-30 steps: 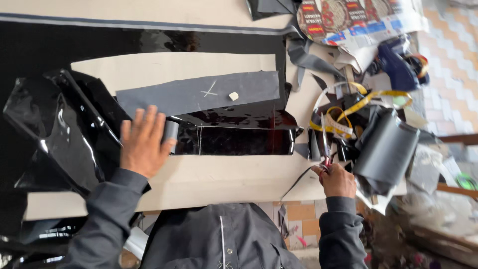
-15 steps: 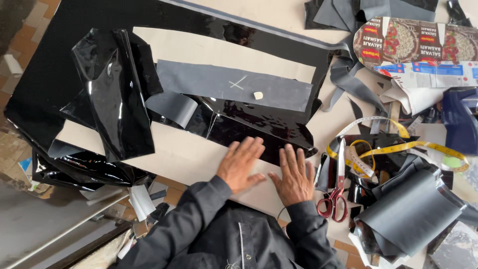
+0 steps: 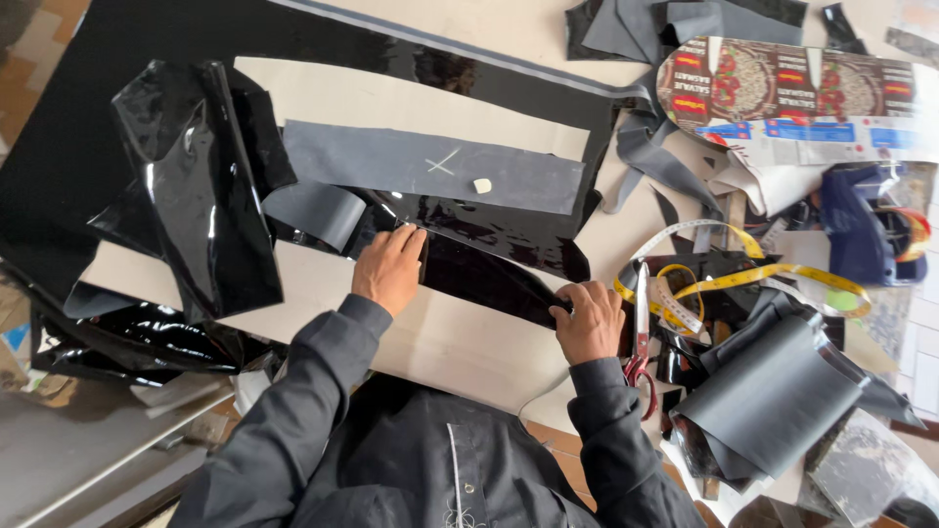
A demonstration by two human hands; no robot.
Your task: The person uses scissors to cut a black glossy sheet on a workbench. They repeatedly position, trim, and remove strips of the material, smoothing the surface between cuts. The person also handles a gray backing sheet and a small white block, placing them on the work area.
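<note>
Fabric-strewn beige table (image 3: 460, 342)

Glossy black strip (image 3: 489, 279): long, flat on pale board, slanting down rightward, right end curled.
</note>
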